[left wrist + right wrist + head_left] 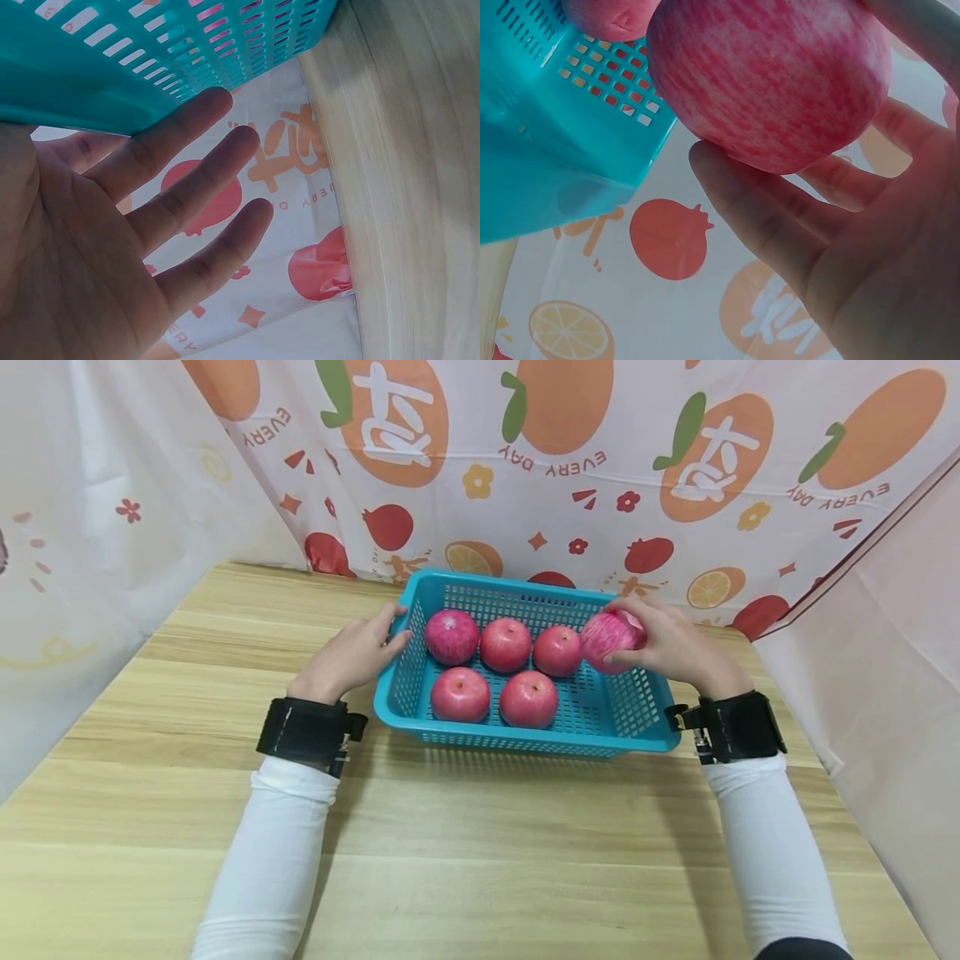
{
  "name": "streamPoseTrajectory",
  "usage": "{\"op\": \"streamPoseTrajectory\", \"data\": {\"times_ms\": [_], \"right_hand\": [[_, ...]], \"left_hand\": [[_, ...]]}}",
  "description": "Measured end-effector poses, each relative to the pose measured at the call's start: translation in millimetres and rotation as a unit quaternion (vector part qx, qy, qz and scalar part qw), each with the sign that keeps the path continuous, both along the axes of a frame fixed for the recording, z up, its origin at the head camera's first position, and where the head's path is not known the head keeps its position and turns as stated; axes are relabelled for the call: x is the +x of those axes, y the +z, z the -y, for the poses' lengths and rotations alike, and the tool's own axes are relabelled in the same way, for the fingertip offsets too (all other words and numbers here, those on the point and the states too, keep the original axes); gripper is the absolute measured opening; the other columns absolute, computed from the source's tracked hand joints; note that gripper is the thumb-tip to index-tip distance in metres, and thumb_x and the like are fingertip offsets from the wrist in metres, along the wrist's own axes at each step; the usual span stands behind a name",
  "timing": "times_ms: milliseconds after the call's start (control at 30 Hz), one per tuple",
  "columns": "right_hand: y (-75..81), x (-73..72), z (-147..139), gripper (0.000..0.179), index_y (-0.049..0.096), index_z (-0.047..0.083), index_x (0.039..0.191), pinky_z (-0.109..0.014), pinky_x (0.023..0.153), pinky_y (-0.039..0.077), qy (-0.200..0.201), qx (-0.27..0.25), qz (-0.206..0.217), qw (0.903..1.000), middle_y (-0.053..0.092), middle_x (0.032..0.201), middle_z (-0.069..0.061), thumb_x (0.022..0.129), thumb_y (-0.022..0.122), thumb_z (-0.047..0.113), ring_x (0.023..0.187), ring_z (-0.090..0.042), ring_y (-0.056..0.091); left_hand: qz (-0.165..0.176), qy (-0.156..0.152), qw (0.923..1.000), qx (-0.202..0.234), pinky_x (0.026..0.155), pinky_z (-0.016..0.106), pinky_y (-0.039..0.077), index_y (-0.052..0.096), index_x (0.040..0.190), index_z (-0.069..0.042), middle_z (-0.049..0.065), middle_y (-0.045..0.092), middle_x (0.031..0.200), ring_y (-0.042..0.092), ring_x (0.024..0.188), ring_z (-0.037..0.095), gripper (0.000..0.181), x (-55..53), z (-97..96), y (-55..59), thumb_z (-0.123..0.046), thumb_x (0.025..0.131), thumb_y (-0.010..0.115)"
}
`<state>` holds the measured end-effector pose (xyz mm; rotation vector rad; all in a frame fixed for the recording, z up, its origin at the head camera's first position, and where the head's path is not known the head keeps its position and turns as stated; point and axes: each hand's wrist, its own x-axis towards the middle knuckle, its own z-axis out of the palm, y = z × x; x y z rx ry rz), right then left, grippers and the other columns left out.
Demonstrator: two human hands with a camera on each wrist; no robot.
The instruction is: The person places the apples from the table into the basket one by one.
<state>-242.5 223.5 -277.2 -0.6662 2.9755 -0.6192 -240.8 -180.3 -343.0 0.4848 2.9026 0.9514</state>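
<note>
My right hand (667, 639) grips a streaked pink-red apple (609, 642) over the right end of a blue-green plastic basket (525, 739). In the right wrist view the fingers curve round the same apple (772, 82), beside the basket's corner (592, 169). At the basket's left end, my left hand (356, 652) touches the rim with thumb and forefinger. Close up, that hand (97, 247) has its other fingers extended beneath the basket wall (150, 67). Several red apples lie inside, among them a darker purplish one (452, 637) at the back left.
The basket stands on a light wood-grain table (480, 860), near its back edge. A fruit-printed white cloth (540, 518) hangs right behind it. Pale cloth (885, 635) also borders the table on the right.
</note>
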Motion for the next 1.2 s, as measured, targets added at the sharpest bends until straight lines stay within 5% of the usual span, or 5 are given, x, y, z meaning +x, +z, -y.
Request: {"op": "streamPoseTrajectory", "data": {"times_ms": [1200], "right_hand": [[-16.9, -11.2, 21, 0.063, 0.051, 0.003, 0.14, -0.057, 0.087, 0.056, 0.048, 0.052, 0.083, 0.9941, 0.049, 0.137, -0.023, 0.085, 0.081, 0.011, 0.126, -0.041, 0.044]], "left_hand": [[0.0, -0.007, 0.9999, 0.008, 0.089, 0.054, 0.056, 0.033, 0.151, 0.003, 0.031, 0.053, 0.138, 0.063, 0.114, 0.044, 0.052, -1.7, 0.0, -0.3, -0.019, 0.107, 0.05]]}}
